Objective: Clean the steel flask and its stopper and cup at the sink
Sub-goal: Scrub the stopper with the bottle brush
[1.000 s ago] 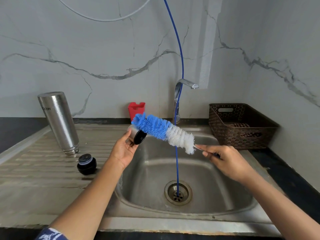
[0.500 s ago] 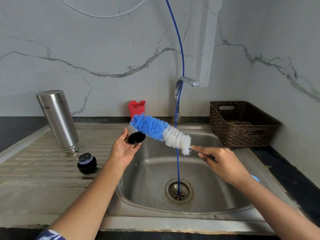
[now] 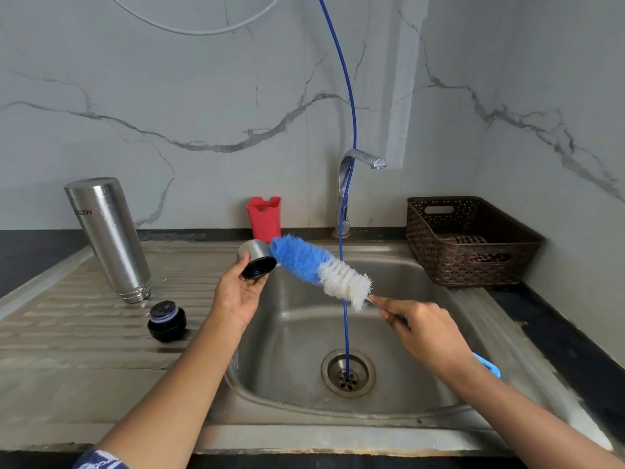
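My left hand point(image 3: 236, 296) holds the small steel cup point(image 3: 256, 258) over the left rim of the sink, its black open mouth tilted toward me. My right hand point(image 3: 422, 330) grips the handle of a blue-and-white bottle brush point(image 3: 318, 269); the blue tip lies against the cup's right side, outside the mouth. The steel flask point(image 3: 108, 238) stands upside down on the draining board at the left. Its black stopper point(image 3: 166, 320) sits just in front of it.
The steel sink basin point(image 3: 399, 333) has a drain at its middle, and a thin blue hose point(image 3: 351, 130) hangs from above into it. The tap point(image 3: 358, 164) is behind. A red holder point(image 3: 264, 216) stands at the wall; a brown basket point(image 3: 470, 242) sits right.
The cup's mouth has tilted more toward me in my left hand, and the brush has slid so its blue tip sits beside the cup rather than over its mouth.
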Tool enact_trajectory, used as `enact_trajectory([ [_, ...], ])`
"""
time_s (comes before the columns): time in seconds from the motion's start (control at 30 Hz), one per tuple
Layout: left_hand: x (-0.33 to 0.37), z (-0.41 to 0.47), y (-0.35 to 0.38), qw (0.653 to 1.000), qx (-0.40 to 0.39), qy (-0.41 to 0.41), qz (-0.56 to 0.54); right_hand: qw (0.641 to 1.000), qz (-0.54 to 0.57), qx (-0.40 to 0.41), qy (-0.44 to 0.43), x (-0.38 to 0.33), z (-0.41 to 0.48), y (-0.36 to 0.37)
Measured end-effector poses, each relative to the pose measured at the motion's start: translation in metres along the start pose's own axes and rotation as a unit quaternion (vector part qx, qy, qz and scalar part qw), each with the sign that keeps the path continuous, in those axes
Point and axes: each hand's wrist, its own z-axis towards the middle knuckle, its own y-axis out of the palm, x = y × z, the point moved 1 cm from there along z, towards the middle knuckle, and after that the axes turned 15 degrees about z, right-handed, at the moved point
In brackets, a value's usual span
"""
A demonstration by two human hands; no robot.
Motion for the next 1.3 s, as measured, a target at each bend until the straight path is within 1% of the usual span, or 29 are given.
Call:
enact_trajectory([
  [0.13,0.002,0.002,0.0,1.0,0.024,0.018,-0.003,1.0,0.002,0.002,-0.007,-0.003,-0.004,0.008],
  [0.27,0.002,0.001,0.001,0.999,0.029,0.016,-0.037,0.999,0.031,0.024,-0.016,-0.007,-0.005,0.012],
  [0.4,0.001,0.001,0.001,0.998,0.03,0.014,-0.056,0.999,0.044,0.015,-0.02,-0.012,-0.009,0.02],
  [0.57,0.001,-0.003,0.004,0.999,0.013,0.017,-0.028,0.998,0.052,0.024,-0.012,-0.014,-0.007,0.022],
  [0.67,0.0,-0.004,0.006,1.0,0.002,0.023,-0.019,0.997,0.062,0.02,-0.028,-0.017,-0.01,0.025],
  [0.73,-0.002,-0.002,0.004,1.0,0.012,0.023,-0.015,0.998,0.052,0.01,-0.022,-0.018,-0.009,0.028],
  [0.83,-0.002,0.001,0.0,0.999,0.027,0.014,0.011,0.999,0.048,0.016,0.003,-0.013,-0.005,0.026],
  [0.97,-0.004,0.0,0.001,1.0,0.013,0.001,0.012,0.998,0.062,0.022,-0.024,-0.019,-0.009,0.027],
  [1.13,-0.003,-0.003,0.002,1.0,-0.001,-0.013,-0.01,0.999,0.047,0.02,0.01,-0.015,-0.006,0.026],
  [1.2,-0.002,-0.004,0.004,1.0,-0.014,-0.012,-0.008,0.998,0.059,0.028,-0.003,-0.016,-0.008,0.025],
  [1.3,-0.002,-0.007,0.005,0.999,-0.034,-0.013,-0.003,0.998,0.063,0.016,-0.012,-0.019,-0.011,0.029],
])
